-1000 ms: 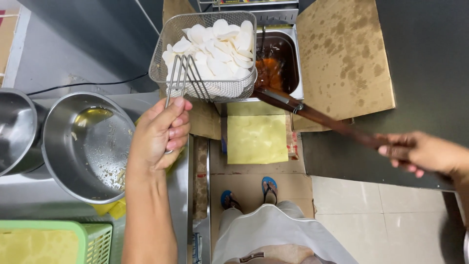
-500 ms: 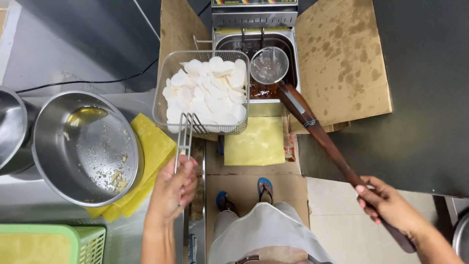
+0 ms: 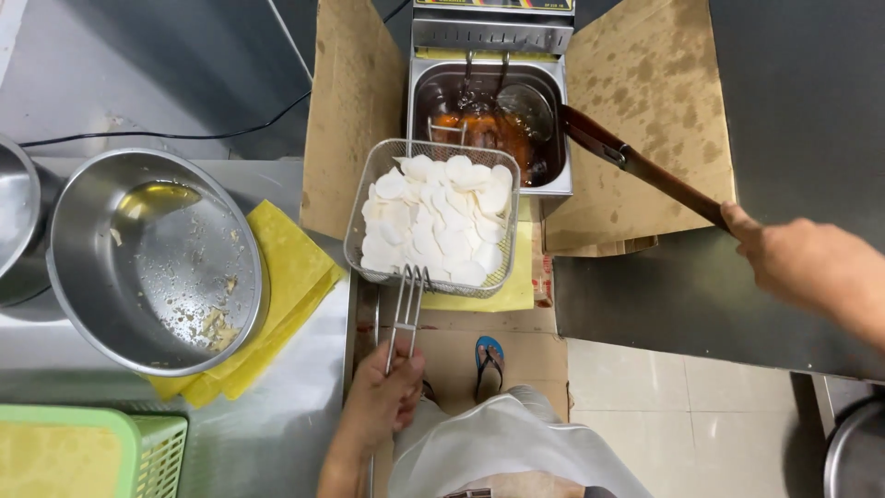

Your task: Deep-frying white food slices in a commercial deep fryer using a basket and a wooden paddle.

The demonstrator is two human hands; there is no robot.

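The wire fry basket (image 3: 433, 221), heaped with pale, thin, round chips (image 3: 441, 214), is now hanging lower and nearer the person than half a second ago, just in front of the steel fryer (image 3: 489, 120); it is being drawn back from the dark amber oil rather than dipped. The left hand (image 3: 383, 398) is closing around the basket's thin metal handle, below the fryer. The right hand (image 3: 800, 267), to the fryer's right, is gripping the long brown wooden handle of a round mesh skimmer (image 3: 527, 111), whose head is now resting inside the fryer. Left of the fryer, a shiny crumb-flecked steel bowl (image 3: 157, 258) is sitting on folded yellow cloths (image 3: 290, 277).
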